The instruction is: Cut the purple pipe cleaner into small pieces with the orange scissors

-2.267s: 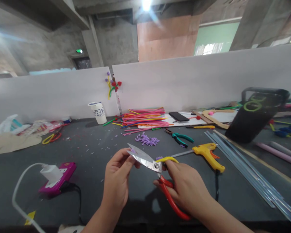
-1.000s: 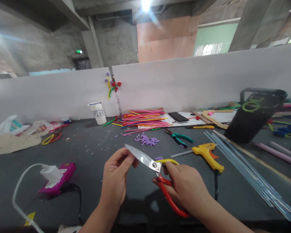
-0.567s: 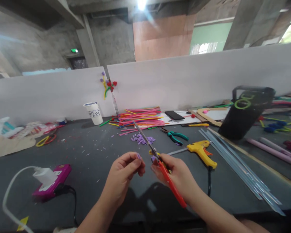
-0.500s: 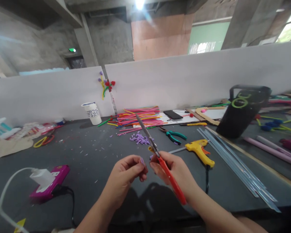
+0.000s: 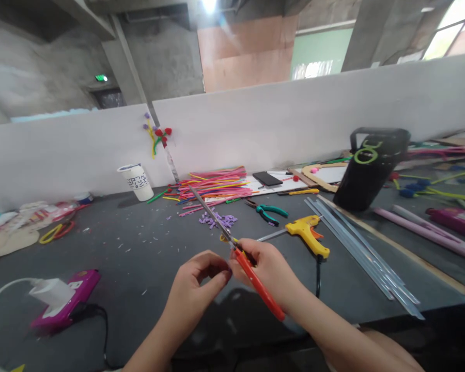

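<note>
The right hand wraps around red-handled scissors near purple pieces on the surface, the left hand curling half-closed beside it, any hold unclear.

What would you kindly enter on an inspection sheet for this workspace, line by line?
Surface: dark table, with pale scraps scattered on it.
Things in use: red-handled scissors; loose purple pieces piled beyond, partly hidden by the blades.
Clutter: pink and yellow sticks, teal-handled pliers, yellow glue gun, clear strips, black bottle.
Grips: right grip holds the scissors; left grip close beside it, contents unclear.
Cables: white cable at the magenta power strip; black cord from the glue gun, disappearing behind the right forearm.
Surroundings: white partition behind, concrete wall beyond; other people: nothing seen.
</note>
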Available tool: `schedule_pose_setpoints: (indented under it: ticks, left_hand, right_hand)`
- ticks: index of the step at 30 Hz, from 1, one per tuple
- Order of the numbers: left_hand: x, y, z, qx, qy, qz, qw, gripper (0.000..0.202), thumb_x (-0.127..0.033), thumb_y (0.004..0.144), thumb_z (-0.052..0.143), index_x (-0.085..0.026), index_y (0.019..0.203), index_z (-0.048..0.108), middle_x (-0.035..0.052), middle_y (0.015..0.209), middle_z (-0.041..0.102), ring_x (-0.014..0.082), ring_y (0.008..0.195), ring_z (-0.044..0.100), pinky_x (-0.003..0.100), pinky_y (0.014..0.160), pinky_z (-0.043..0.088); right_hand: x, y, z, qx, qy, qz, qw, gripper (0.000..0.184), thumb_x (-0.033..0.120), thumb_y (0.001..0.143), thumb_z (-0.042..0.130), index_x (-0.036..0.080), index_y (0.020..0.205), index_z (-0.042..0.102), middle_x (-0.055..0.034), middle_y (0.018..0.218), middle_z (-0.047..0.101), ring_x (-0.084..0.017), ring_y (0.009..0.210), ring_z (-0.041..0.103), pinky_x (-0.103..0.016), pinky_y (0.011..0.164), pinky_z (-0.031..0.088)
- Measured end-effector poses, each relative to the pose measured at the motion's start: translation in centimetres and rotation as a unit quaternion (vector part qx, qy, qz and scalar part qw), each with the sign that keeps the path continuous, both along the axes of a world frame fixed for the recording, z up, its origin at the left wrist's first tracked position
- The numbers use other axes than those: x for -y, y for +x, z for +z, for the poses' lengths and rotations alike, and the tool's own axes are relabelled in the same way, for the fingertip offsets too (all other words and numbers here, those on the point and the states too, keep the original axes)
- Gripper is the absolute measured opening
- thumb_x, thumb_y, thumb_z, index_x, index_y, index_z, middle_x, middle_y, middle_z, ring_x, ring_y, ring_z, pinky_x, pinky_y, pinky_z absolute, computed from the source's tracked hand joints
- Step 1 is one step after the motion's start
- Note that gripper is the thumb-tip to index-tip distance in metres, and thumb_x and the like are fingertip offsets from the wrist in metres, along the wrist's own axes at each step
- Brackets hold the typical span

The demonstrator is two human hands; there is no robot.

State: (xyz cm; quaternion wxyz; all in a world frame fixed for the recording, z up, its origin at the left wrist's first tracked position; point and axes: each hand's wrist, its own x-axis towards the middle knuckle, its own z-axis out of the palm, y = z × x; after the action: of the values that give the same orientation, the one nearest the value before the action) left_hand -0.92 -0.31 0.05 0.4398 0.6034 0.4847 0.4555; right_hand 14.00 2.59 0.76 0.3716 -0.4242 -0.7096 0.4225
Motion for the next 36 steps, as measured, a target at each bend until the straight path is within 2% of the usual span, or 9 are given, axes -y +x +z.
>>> schedule_pose_setpoints:
  ticks: [4,7,10,14,18,24,31,36]
  left_hand:
    - [0.1,0.3,-0.3,-0.011,-0.009,0.005,1.0,0.006,-0.015,0.069,0.057,-0.016,0.066,0.063,0.0008,0.063,0.057,0.0136,0.061,0.053,0.023,0.06,0.042]
    - [-0.2,0.3,-0.4,0.035,-0.035,0.015,0.999,0.003,-0.017,0.067,0.06,-0.015,0.065,0.062,-0.0009,0.059,0.056,0.0119,0.057,0.052,0.022,0.056,0.041]
    - [-0.4,-0.1,-0.3,0.101,-0.039,0.055,0.993,0.006,-0.021,0.068,0.063,-0.015,0.066,0.061,-0.0029,0.054,0.055,0.0096,0.052,0.05,0.02,0.053,0.04]
    - [-0.3,-0.9,-0.1,0.183,-0.006,0.12,0.976,0.008,-0.023,0.07,0.063,-0.016,0.071,0.059,-0.0033,0.059,0.058,0.008,0.054,0.05,0.019,0.055,0.039]
    - [-0.3,-1.3,0.1,0.215,0.039,0.129,0.967,0.009,-0.022,0.072,0.062,-0.016,0.067,0.058,-0.0038,0.058,0.056,0.0068,0.054,0.048,0.018,0.055,0.038]
    - [-0.4,-1.8,0.3,0.218,0.069,0.127,0.965,0.006,-0.022,0.073,0.061,-0.016,0.073,0.063,-0.0034,0.061,0.057,0.0066,0.056,0.049,0.017,0.055,0.039]
    - [-0.4,-2.1,0.2,0.229,0.066,0.126,0.963,0.005,-0.019,0.071,0.063,-0.018,0.075,0.064,-0.0041,0.061,0.059,0.0063,0.054,0.05,0.017,0.054,0.04]
    - [-0.5,-2.1,0.2,0.227,0.061,0.122,0.964,0.003,-0.02,0.072,0.062,-0.017,0.073,0.063,-0.0037,0.06,0.058,0.0065,0.053,0.05,0.017,0.053,0.04]
  right_hand:
    - [0.0,-0.5,-0.5,0.037,0.016,-0.025,0.999,0.01,0.02,0.062,0.05,0.018,0.056,0.042,0.0062,0.051,0.04,-0.008,0.05,0.034,-0.019,0.045,0.027]
    - [0.0,-0.6,-0.6,0.046,0.038,-0.031,0.998,0.011,0.022,0.065,0.051,0.018,0.058,0.043,0.0056,0.052,0.042,-0.008,0.05,0.036,-0.019,0.046,0.027]
    - [0.0,-0.2,-0.5,0.076,0.088,-0.044,0.992,0.011,0.029,0.068,0.053,0.019,0.065,0.048,0.005,0.055,0.048,-0.009,0.051,0.04,-0.019,0.048,0.028]
    - [0.2,0.3,-0.6,0.189,0.155,-0.064,0.968,0.027,0.044,0.067,0.058,0.02,0.075,0.05,0.0045,0.056,0.048,-0.011,0.05,0.042,-0.021,0.048,0.025]
    - [0.7,0.5,-1.4,0.265,0.199,-0.05,0.942,0.039,0.055,0.068,0.054,0.02,0.084,0.051,0.0012,0.061,0.054,-0.014,0.054,0.048,-0.023,0.05,0.026]
    - [0.8,0.9,-1.9,0.341,0.238,-0.046,0.908,0.034,0.051,0.074,0.047,0.018,0.08,0.052,-0.0042,0.066,0.059,-0.019,0.061,0.054,-0.026,0.053,0.029]
    - [0.8,1.3,-1.8,0.358,0.296,-0.05,0.884,0.037,0.054,0.076,0.045,0.018,0.077,0.051,-0.0044,0.065,0.059,-0.02,0.06,0.054,-0.027,0.054,0.03]
    - [0.8,1.5,-1.9,0.362,0.318,-0.055,0.874,0.033,0.05,0.077,0.044,0.018,0.075,0.051,-0.0045,0.064,0.058,-0.019,0.059,0.054,-0.027,0.054,0.03]
